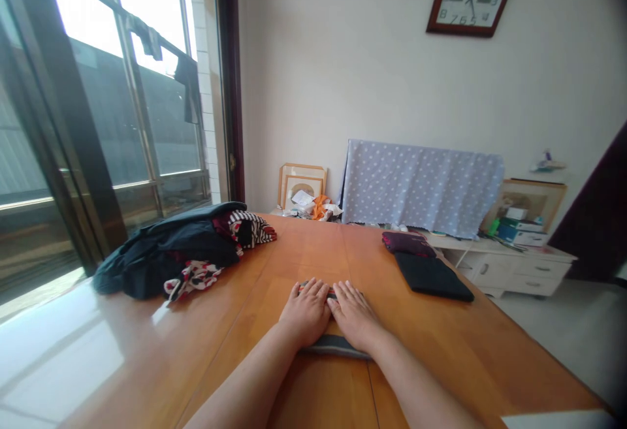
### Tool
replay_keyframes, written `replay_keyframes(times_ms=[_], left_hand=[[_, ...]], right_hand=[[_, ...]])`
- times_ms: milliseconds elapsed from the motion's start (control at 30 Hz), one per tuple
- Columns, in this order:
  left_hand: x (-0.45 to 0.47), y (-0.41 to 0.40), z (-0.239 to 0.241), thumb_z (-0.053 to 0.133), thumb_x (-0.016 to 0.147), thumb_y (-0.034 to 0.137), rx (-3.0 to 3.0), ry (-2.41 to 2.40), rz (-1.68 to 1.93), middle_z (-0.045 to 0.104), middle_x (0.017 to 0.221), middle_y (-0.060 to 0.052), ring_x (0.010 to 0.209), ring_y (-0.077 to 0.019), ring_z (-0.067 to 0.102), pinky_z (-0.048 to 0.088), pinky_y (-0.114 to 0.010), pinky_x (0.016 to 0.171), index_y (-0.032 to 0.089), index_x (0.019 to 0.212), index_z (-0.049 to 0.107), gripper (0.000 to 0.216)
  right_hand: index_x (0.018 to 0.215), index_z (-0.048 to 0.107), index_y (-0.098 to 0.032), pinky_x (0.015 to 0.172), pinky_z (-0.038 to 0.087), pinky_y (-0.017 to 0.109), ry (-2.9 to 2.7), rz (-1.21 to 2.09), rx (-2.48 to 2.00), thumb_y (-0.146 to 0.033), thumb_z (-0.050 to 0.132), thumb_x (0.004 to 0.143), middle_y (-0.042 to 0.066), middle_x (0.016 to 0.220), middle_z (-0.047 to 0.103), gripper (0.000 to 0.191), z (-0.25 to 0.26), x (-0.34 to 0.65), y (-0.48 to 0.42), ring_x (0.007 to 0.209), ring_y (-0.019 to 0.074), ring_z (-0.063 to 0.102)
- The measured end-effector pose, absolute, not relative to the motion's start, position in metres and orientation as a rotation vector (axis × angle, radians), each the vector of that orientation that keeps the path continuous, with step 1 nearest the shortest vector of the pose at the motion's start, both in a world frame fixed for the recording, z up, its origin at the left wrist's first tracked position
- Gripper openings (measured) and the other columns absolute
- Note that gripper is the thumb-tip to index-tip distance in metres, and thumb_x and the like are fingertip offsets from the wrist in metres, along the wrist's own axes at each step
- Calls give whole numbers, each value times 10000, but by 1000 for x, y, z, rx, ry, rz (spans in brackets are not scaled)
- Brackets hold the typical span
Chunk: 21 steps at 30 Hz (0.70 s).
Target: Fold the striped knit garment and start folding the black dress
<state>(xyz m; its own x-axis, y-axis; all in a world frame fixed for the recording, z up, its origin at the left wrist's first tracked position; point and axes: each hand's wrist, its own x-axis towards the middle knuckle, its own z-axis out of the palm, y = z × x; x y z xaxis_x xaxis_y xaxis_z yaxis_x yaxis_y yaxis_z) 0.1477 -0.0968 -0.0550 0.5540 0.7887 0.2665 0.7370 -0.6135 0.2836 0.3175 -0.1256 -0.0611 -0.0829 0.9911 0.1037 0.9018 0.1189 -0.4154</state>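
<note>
A folded striped cloth item [337,344] lies flat on the wooden table [313,246] in front of me. Its grey, dark and orange bands show around my hands; most of it is covered. My left hand [308,311] rests palm down on its left part, fingers stretched out. Beside it, my right hand [353,315] lies palm down on the right part, fingers also straight. The two hands nearly meet at the middle. Neither one grips the cloth.
A heap of dark and patterned clothes [171,246] lies at the table's left. On the right are a folded black cloth [434,277] and a folded dark purple cloth [406,244]. Behind the table stand a white cabinet [529,269] and something under a dotted cloth [421,184].
</note>
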Motion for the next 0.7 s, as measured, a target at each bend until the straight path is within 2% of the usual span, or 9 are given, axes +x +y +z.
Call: replay_keyframes(times_ms=[133,400,700], left_hand=[[147,-100,-54,299,984,422,2653,1323,536,420,1543,-86,1462,-278,289,193,-567,1179,256,1472,443,535],[149,-98,-58,241,983,479,2675,1450,484,297,1603,-89,1499,-275,194,142,-629,1169,229,1522,357,606],[152,-97,-54,241,971,471,2666,1510,365,271,1614,-70,1507,-269,167,153,-612,1172,253,1526,348,606]], right_hand=[[1545,313,-137,1221,118,451,-2073,337,-1859,-593,217,975,95,1597,292,736,-66,319,-123,1503,272,181],[1576,206,-166,1227,66,436,-2100,374,-1926,-593,157,980,55,1640,150,735,-61,317,-125,1521,242,78],[1582,169,-154,1227,47,420,-2114,382,-1950,-586,107,982,59,1650,97,741,-47,313,-132,1524,241,36]])
